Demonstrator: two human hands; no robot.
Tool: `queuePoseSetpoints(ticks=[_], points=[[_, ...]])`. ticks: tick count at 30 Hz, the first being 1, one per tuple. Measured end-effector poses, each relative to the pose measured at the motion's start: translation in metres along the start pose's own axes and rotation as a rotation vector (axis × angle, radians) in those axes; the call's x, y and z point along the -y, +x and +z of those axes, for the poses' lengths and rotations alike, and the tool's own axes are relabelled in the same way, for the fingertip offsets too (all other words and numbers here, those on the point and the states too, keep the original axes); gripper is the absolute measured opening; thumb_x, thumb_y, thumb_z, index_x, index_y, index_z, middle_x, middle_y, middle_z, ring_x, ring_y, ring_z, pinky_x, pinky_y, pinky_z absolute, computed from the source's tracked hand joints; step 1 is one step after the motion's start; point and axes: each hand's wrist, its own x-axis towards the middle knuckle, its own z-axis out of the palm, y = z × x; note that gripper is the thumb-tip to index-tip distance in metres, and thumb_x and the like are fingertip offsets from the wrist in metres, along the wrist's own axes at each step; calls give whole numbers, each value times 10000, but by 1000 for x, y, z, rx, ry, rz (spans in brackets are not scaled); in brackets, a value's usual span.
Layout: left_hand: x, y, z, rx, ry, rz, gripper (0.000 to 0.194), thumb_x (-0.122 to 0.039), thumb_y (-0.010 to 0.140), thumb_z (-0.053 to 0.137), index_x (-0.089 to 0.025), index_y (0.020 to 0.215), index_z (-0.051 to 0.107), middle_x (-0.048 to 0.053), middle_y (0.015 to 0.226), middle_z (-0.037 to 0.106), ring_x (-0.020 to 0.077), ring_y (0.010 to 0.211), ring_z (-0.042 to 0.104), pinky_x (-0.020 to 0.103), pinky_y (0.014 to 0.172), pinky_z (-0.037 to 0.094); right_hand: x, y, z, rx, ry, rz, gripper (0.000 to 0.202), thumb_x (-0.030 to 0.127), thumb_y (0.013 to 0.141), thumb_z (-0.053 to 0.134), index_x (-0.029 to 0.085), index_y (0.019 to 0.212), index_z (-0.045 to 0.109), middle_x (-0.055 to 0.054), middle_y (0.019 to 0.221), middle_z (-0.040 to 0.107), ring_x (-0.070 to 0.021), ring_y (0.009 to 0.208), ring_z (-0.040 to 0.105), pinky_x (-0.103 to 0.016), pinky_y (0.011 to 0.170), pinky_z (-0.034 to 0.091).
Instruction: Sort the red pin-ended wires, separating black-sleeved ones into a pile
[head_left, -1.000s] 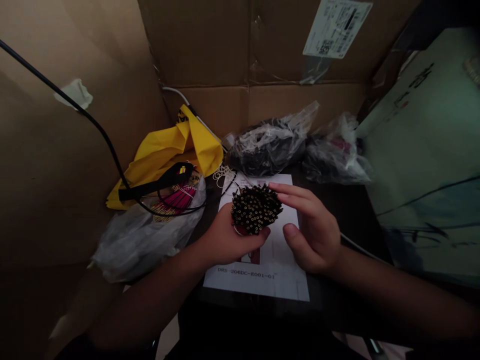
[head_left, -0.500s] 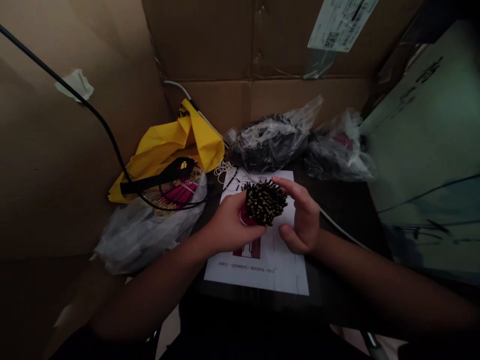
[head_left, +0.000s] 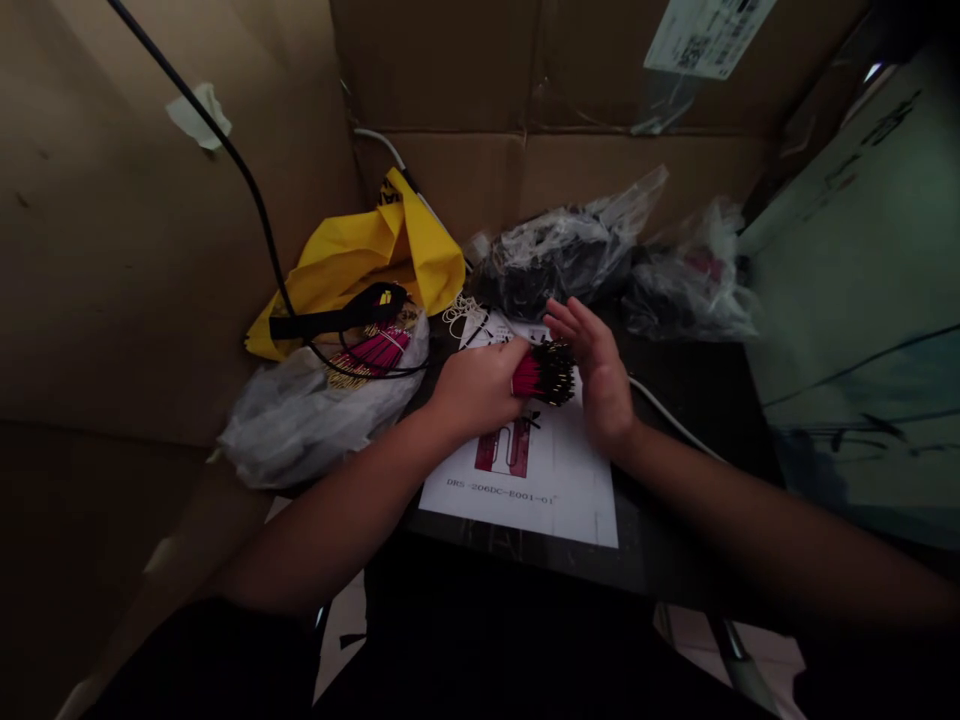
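My left hand (head_left: 480,387) is wrapped round a bundle of thin red and black pieces (head_left: 553,374) with brass-coloured tips. The bundle lies sideways in the fist, its black ends pointing right. Close to those ends, my right hand (head_left: 604,385) is raised with its fingers stretched out and its palm toward them. Whether the palm touches the tips cannot be made out. Beneath both hands lies a white printed sheet (head_left: 577,500) with a red picture and a line of text.
A similar bundle (head_left: 379,350) rests on a clear plastic bag (head_left: 292,415) at the left, beside a yellow bag (head_left: 337,250). Two plastic bags of dark items (head_left: 555,260) stand behind the sheet. Cardboard (head_left: 450,70) walls the back; a black cable (head_left: 247,180) hangs at the left.
My left hand has turned the bundle from end-up to sideways, tips right. My right hand has straightened its fingers and turned its palm toward the tips. The view has shifted slightly.
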Motion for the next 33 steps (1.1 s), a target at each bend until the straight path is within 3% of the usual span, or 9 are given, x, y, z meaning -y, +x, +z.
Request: queuePoseSetpoints(ticks=[3, 6, 10, 15, 22, 28, 31, 33], points=[[-8, -3, 3, -19, 100, 12, 183, -260, 815, 584, -191, 985, 589, 51, 877, 702, 251, 787, 679, 331, 586, 408, -2, 3, 7, -81, 150, 176, 591, 607, 980, 248, 276, 1435, 429, -78, 1490, 483, -237, 1363, 463, -508, 1156, 320], [-15, -7, 4, -56, 171, 34, 224, -247, 828, 564, -181, 1038, 602, 57, 861, 699, 243, 750, 671, 334, 555, 394, 2, 4, 13, -83, 240, 264, 535, 525, 1010, 223, 255, 1400, 470, -80, 1476, 501, -209, 1366, 463, -482, 1163, 320], [-19, -13, 7, -116, 256, 75, 233, -244, 861, 516, -156, 1049, 623, 77, 807, 684, 234, 691, 651, 333, 542, 381, 13, 0, 17, -47, 227, 234, 505, 484, 1012, 252, 272, 1436, 426, -62, 1502, 472, -195, 1407, 408, -462, 1174, 310], [-21, -18, 10, -212, 329, 127, 173, -222, 901, 451, -163, 898, 614, 73, 722, 644, 217, 638, 626, 328, 544, 374, 27, -5, 22, -45, 176, 142, 519, 460, 1016, 237, 265, 1472, 392, -69, 1508, 460, -221, 1409, 401, -492, 1166, 325], [-29, -24, 10, -202, 382, 120, 122, -215, 867, 480, -178, 826, 589, 60, 674, 642, 218, 580, 626, 336, 512, 366, 39, -10, 22, 35, 53, 159, 554, 513, 1015, 205, 317, 1518, 331, -9, 1552, 399, -247, 1440, 344, -499, 1183, 303], [-22, -15, 10, -157, 234, 69, 143, -235, 810, 540, -164, 919, 601, 56, 722, 686, 240, 629, 650, 372, 587, 386, 34, 1, 14, 73, 31, 204, 619, 631, 980, 177, 311, 1447, 427, -58, 1441, 525, -275, 1313, 508, -510, 1106, 402], [-24, -6, 1, -167, 130, 32, 232, -248, 820, 560, -166, 1036, 584, 54, 832, 718, 258, 727, 671, 410, 709, 408, 43, 6, 5, 84, -125, 86, 676, 702, 915, 349, 275, 1432, 429, -99, 1398, 545, -305, 1244, 551, -508, 1057, 435], [-29, -1, -7, -147, 30, 10, 317, -252, 837, 559, -160, 1140, 544, 64, 891, 724, 269, 775, 676, 423, 748, 415, 52, 9, -3, 82, -325, 2, 610, 611, 879, 539, 246, 1365, 504, -110, 1326, 582, -307, 1201, 565, -487, 1042, 434]])
